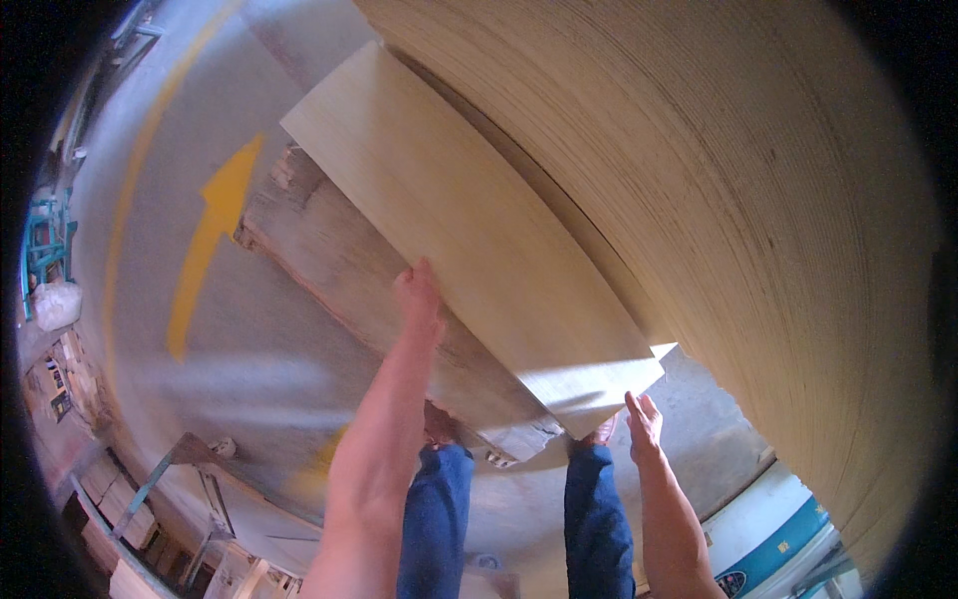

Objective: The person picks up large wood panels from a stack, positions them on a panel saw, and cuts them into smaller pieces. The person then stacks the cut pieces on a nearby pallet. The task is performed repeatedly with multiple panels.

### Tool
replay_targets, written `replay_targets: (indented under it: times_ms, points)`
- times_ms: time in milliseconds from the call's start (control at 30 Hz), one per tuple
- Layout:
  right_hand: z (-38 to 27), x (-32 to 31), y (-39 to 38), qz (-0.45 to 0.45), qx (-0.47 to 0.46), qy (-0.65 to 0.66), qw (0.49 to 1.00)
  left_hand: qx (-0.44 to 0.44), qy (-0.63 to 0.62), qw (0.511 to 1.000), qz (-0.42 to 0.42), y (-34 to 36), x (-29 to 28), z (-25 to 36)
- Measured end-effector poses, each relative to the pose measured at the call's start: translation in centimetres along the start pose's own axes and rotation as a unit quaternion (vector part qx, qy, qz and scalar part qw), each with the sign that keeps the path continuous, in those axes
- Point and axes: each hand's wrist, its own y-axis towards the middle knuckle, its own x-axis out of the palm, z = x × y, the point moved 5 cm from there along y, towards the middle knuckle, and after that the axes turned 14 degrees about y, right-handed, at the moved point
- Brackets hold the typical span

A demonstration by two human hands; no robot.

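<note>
A long, pale wooden board (469,210) lies slantwise from the upper left to the lower middle, over a worn, rough-edged wooden base (329,235). My left hand (419,297) is closed at the board's left long edge, its fingertips partly hidden. At the near end, my right hand (646,424) is beside the board's right corner, fingers stretched upward. Whether those fingers touch the end edge, I cannot tell. Bright light falls across the near end of the board.
A tall stack of thin wooden sheets (699,170) rises along the right. Yellow arrow marking (220,200) is on the grey floor at left. A metal-framed rack (190,459) stands lower left, a white and teal object (773,539) lower right. My feet are close to the base.
</note>
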Motion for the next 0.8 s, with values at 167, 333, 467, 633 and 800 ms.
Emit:
replay_targets:
  times_ms: [167,333,467,633,800]
  points:
    - [-1.7,1.4,1.7,-0.025,-0.032,0.131,0.990,-0.005,0.269,0.963,-0.010,-3.9,3.1,4.2]
    - [-1.2,0.7,4.8,-0.017,-0.022,0.185,0.982,-0.043,0.204,0.977,-0.047,-1.7,5.1,1.3]
    - [-1.3,0.3,4.7,-0.009,-0.015,0.182,0.983,-0.056,0.131,0.989,-0.043,-3.0,5.6,2.9]
    - [-1.1,0.6,4.4,-0.036,-0.023,0.222,0.974,-0.070,0.003,0.997,-0.046,-4.7,6.8,2.9]
    - [-0.3,-2.0,6.2,-0.071,-0.042,0.103,0.991,0.014,-0.023,0.993,-0.111,-4.9,7.6,3.6]
